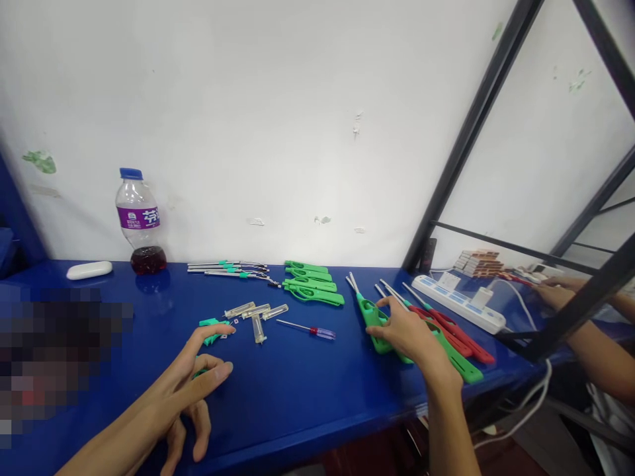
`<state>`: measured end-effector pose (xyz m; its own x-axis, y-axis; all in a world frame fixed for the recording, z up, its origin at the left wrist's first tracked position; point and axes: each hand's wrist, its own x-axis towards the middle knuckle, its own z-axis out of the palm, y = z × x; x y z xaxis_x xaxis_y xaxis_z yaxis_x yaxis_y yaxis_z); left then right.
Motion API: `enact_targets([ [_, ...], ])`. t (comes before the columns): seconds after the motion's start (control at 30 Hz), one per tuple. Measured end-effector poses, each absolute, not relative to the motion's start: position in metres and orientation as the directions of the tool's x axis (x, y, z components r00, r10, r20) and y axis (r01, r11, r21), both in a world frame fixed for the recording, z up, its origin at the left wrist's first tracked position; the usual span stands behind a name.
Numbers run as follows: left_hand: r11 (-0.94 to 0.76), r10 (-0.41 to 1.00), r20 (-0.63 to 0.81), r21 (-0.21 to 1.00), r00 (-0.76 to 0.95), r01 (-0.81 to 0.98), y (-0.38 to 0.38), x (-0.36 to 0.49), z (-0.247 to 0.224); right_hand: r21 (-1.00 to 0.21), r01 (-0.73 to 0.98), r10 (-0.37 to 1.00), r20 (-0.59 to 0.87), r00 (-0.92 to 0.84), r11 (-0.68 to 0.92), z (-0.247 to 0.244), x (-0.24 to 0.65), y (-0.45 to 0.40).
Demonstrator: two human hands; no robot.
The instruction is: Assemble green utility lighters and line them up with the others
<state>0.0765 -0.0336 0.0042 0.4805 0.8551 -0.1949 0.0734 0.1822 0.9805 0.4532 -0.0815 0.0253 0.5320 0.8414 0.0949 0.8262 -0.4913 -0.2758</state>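
My left hand (191,390) hovers over the blue table with its fingers spread, beside small teal plastic parts (209,324). My right hand (404,327) has its fingers bent over a green lighter (372,317) in a group at the right; whether it grips the lighter is unclear. Red lighters (454,330) with metal tubes lie just right of that hand. Between the hands are a screwdriver (322,333) and several clear small tanks (258,328). Green handle shells (312,291) lie near the wall, next to metal rods with teal pieces (231,270).
A bottle of dark drink (141,225) and a white case (89,270) stand at the back left. On the right are a white power strip (459,303), a black metal frame post (461,139) and another person's arms (590,344). A pixelated area covers the left edge.
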Motion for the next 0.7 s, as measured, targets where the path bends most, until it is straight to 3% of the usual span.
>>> enact_targets([
  [0.27, 0.07, 0.857, -0.122, 0.99, 0.5, 0.122, -0.027, 0.075, -0.017, -0.21, 0.841, 0.848, 0.085, 0.524, -0.499, 0.015, 0.457, -0.077],
  [0.43, 0.031, 0.833, -0.102, 0.99, 0.544, 0.138, -0.023, 0.076, -0.018, -0.193, 0.853, 0.832, 0.198, 0.519, -0.486, 0.021, 0.458, -0.076],
  [0.57, -0.004, 0.813, -0.093, 0.986, 0.575, 0.164, -0.021, 0.077, -0.017, -0.169, 0.947, 0.903, 0.293, 0.313, -0.274, 0.02, 0.44, -0.053],
  [0.7, -0.036, 0.789, -0.1, 0.977, 0.607, 0.208, -0.019, 0.075, -0.021, -0.119, 0.993, 0.968, 0.245, 0.058, -0.03, 0.011, 0.424, -0.018],
])
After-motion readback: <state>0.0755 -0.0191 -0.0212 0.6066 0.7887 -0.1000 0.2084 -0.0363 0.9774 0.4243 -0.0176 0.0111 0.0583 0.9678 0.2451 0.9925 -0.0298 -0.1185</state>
